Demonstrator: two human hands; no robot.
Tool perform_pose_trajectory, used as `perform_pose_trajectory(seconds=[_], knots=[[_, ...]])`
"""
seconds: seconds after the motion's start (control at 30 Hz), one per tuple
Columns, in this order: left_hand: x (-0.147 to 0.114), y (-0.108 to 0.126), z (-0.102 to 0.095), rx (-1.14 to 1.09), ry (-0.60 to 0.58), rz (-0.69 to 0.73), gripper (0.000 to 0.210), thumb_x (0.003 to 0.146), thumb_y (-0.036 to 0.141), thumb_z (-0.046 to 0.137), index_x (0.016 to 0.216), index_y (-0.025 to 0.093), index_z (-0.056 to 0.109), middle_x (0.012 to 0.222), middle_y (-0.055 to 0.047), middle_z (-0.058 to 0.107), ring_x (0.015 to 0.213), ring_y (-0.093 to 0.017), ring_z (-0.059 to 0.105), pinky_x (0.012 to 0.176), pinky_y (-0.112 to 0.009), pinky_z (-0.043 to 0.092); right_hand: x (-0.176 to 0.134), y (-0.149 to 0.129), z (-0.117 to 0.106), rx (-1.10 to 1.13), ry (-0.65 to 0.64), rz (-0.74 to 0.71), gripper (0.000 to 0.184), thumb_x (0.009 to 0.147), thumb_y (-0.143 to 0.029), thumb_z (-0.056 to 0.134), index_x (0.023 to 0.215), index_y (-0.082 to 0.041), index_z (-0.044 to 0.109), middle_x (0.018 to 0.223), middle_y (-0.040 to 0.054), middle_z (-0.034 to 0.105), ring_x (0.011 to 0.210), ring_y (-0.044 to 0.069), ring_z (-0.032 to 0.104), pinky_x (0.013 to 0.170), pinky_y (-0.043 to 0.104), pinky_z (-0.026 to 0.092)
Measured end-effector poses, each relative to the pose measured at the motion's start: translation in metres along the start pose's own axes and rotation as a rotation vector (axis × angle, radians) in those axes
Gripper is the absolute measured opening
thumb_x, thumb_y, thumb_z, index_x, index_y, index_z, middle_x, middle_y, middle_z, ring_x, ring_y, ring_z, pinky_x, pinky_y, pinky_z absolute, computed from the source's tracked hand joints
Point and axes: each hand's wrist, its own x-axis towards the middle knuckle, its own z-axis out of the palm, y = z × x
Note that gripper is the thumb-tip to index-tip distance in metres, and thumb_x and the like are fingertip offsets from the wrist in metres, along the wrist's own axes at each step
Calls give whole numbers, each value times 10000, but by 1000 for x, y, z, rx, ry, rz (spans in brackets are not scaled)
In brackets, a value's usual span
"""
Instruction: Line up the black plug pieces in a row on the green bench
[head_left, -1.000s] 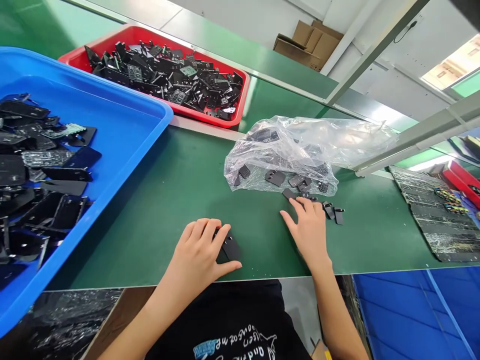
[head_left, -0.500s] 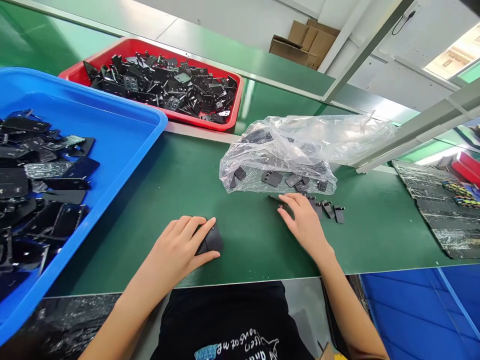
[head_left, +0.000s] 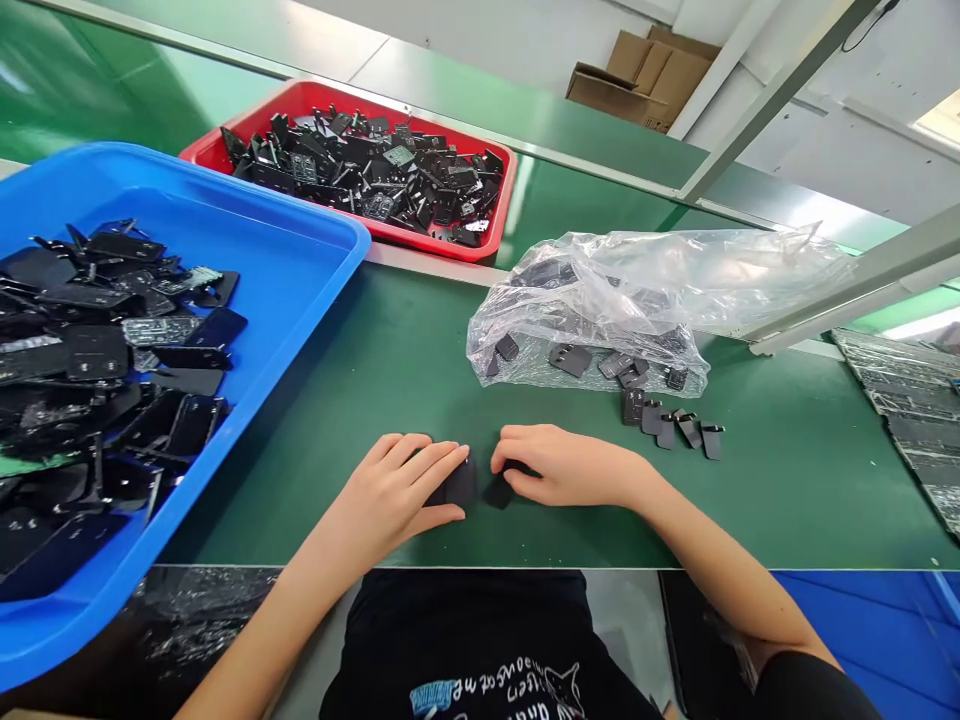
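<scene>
My left hand (head_left: pixel 409 490) is closed round a black flat plate (head_left: pixel 459 484) that rests on the green table. Close to its right, my right hand (head_left: pixel 536 465) pinches a smaller black plate (head_left: pixel 498 491), held low at the table and partly covered by my fingers. A narrow gap lies between the two pieces. Several small black plates with little tabs (head_left: pixel 666 430) lie loose beyond my right hand. Behind them, a clear plastic bag (head_left: pixel 600 290) lies on its side with more black pieces inside.
A blue tray (head_left: pixel 300 300) heaped with black parts stands on the left. Behind it is a red tray (head_left: pixel 502 215) full of similar parts. A metal post (head_left: pixel 817 300) rises at the right, near dark wrapped sheets (head_left: pixel 900 400). A cardboard box (head_left: pixel 637 85) sits beyond the table.
My right hand has moved left from the loose pieces, bringing a black plate beside the left hand. The left hand keeps its hold. The view has shifted slightly left.
</scene>
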Motion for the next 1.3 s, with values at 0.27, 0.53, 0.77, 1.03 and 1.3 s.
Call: perform_pose_trajectory(seconds=[0.27,0.53,0.77,1.03,1.3], knots=[[5,6,-4,94,25,-20,583,807,521,655,1247,151,551,1169,-97,640,1045,-269,560,962,-439,370,-1,35,-18,-81,420,40,218,948,-221,485,1127,-206,607,1238,76,556,1176,207,526,1029,397,441],[24,24,3,131,-89,-23,579,759,527,703,1179,145,591,1067,-95,626,978,-263,563,961,-465,392,-31,85,-5,-321,487,249,462,975,-263,406,1430,-186,386,1522,139,296,1371,284,350,1103,514,375],[20,31,5,147,-31,-49,728,639,641,739,1124,113,613,997,-94,636,925,-274,568,946,-504,406,-52,10,70,-388,585,244,461,950,-158,415,1410,-124,416,1461,184,378,1264,294,440,1019,496,461],[23,57,11,114,14,-114,651,758,589,666,1181,105,567,1120,-118,623,1152,-331,501,1080,-632,261,-54,-37,103,-349,616,336,538,916,-86,435,1430,-239,395,1536,173,230,1194,297,476,928,489,500],[37,77,12,103,25,-244,334,855,400,618,1052,132,592,1099,-120,623,1181,-338,496,1042,-656,326,-52,-40,109,-199,680,408,448,938,-142,407,1385,-124,438,1463,154,375,1190,298,442,971,502,476]])
